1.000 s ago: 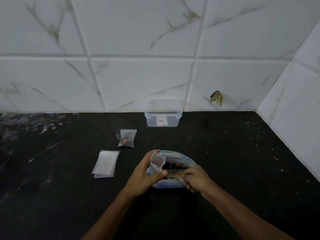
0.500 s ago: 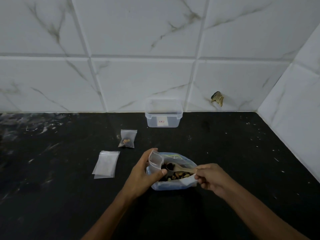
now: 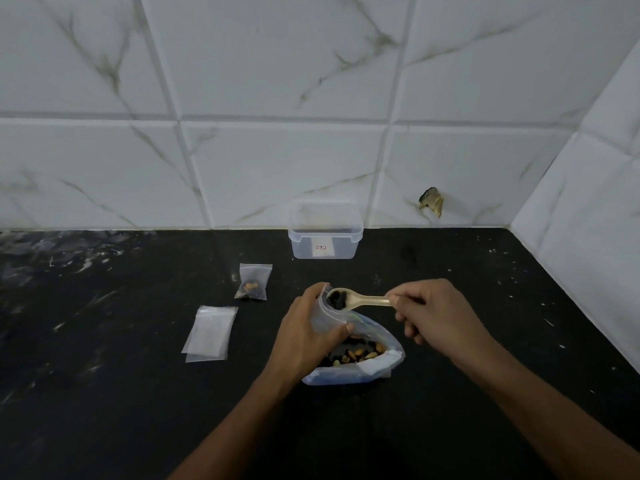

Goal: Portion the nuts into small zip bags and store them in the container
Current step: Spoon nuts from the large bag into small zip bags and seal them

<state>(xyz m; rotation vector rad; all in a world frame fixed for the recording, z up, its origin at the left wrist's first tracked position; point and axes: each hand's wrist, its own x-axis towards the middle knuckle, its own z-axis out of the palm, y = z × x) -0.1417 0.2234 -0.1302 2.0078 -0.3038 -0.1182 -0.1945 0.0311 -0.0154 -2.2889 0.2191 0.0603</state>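
My left hand (image 3: 306, 332) grips a small clear zip bag (image 3: 329, 315) upright, its mouth held open. My right hand (image 3: 434, 315) pinches the handle of a pale wooden spoon (image 3: 367, 301); the spoon's bowl carries dark nuts and sits at the small bag's mouth. Below both hands lies the large open bag of mixed nuts (image 3: 356, 358) on the black counter. A filled small zip bag (image 3: 254, 282) lies further back to the left. The clear plastic container (image 3: 325, 233) stands open against the wall.
A stack of empty small zip bags (image 3: 210, 333) lies flat to the left of my left hand. White marble tiles form the back wall, and a side wall (image 3: 588, 244) closes the counter on the right. A chipped hole (image 3: 432, 201) marks the back tile.
My right hand lifted the spoon out of the large nut bag and brought its loaded bowl up to the mouth of the small bag. My left hand held the small bag throughout.
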